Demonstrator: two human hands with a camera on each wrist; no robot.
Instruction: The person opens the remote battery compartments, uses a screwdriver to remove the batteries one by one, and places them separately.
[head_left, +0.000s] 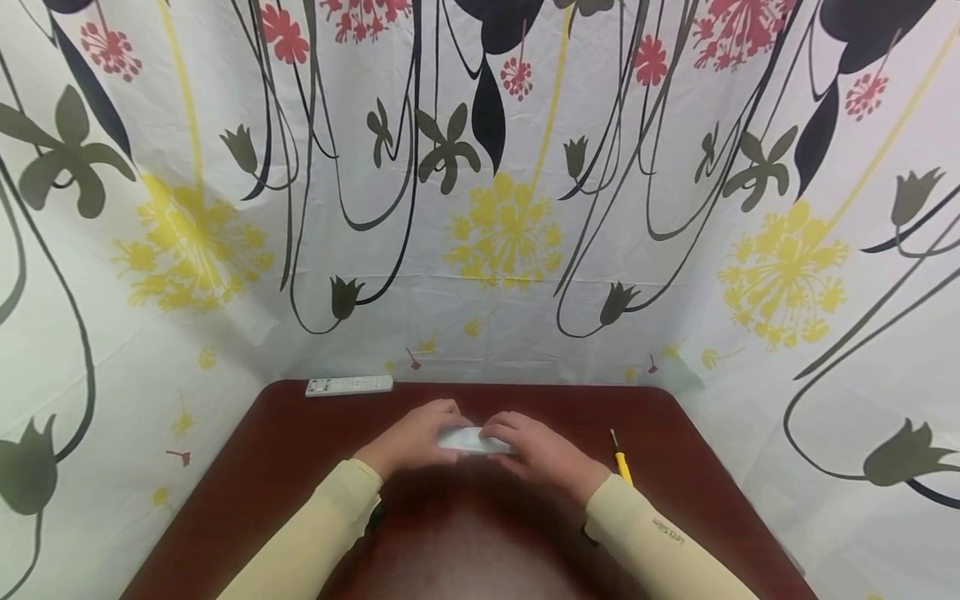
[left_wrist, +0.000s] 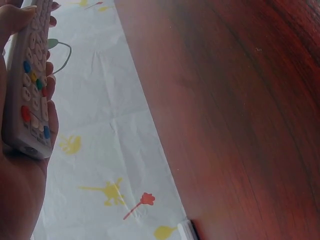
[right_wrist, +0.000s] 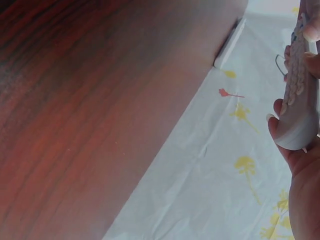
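Observation:
A light grey remote control (head_left: 470, 441) is held up over the table between both hands. My left hand (head_left: 411, 437) grips its left end, with the thumb on the button face in the left wrist view. There the remote (left_wrist: 33, 95) shows red, blue, green and yellow buttons among pale ones. At the other end, my right hand (head_left: 546, 452) holds the remote; in the right wrist view its fingers wrap round the rounded remote body (right_wrist: 300, 112). The fingers cover both ends in the head view.
A second white remote (head_left: 349, 386) lies at the table's back left edge. A yellow-handled screwdriver (head_left: 622, 462) lies beside the right forearm, partly behind the sleeve. Around the dark red table (head_left: 480, 542) hangs a white flowered curtain (head_left: 420, 333).

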